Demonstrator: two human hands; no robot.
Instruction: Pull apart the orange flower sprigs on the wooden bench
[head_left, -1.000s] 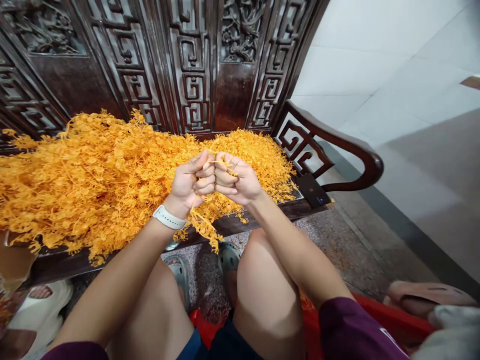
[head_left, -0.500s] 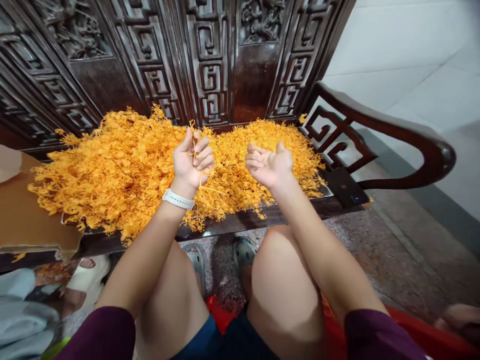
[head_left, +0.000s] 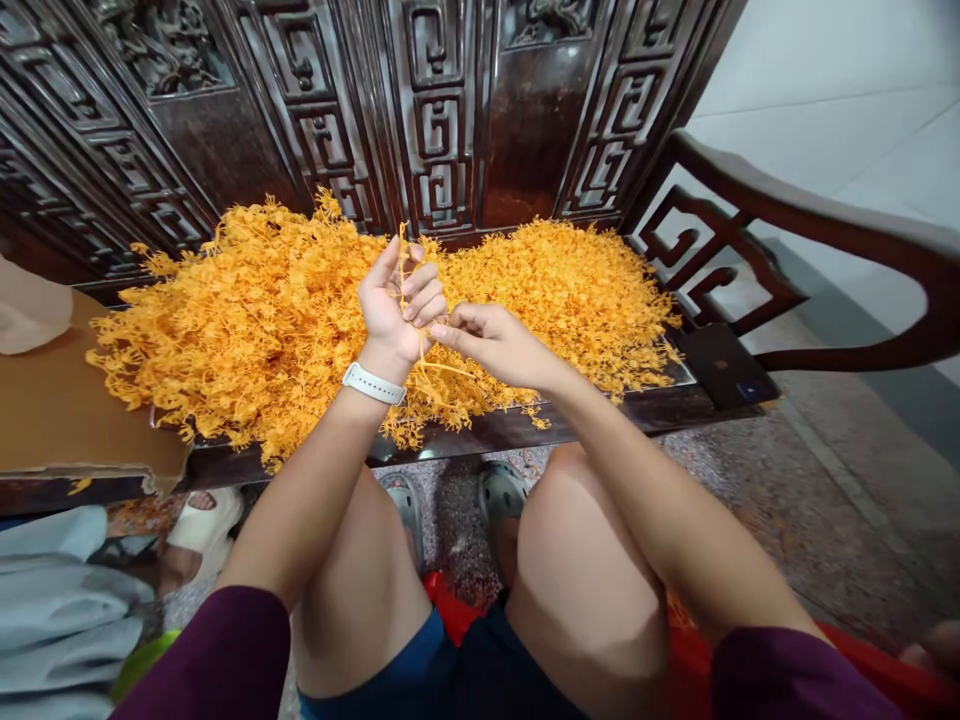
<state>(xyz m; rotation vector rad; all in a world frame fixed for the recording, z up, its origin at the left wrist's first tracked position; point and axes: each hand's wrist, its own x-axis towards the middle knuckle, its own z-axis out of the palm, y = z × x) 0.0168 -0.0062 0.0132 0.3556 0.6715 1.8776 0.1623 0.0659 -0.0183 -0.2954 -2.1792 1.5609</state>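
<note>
My left hand [head_left: 397, 305] is half curled in front of the heap, with a thin orange plastic-looking sprig [head_left: 403, 262] held upright between thumb and fingers. The lower stem of the sprig sticks out below the palm. My right hand [head_left: 501, 342] comes in from the right, its thumb and fingertips pinched together at the base of the left hand's fingers, on the sprig's branches. What exactly lies between those fingertips is partly hidden. Behind and below both hands spreads a large heap of the same orange sprigs [head_left: 247, 310], lying on a dark wooden bench [head_left: 487, 432].
A carved dark wooden backrest [head_left: 525, 130] rises behind the heap. The curved armrest [head_left: 817, 225] is at the right, with a dark phone-like object [head_left: 724, 365] beside it. Cardboard [head_left: 82, 400] lies at the left. Another person's sandalled foot [head_left: 202, 530] shows at lower left.
My right hand, half open and apart before, has moved left and turned over to pinch beside my left hand. The left hand still holds the sprig. The view has shifted slightly.
</note>
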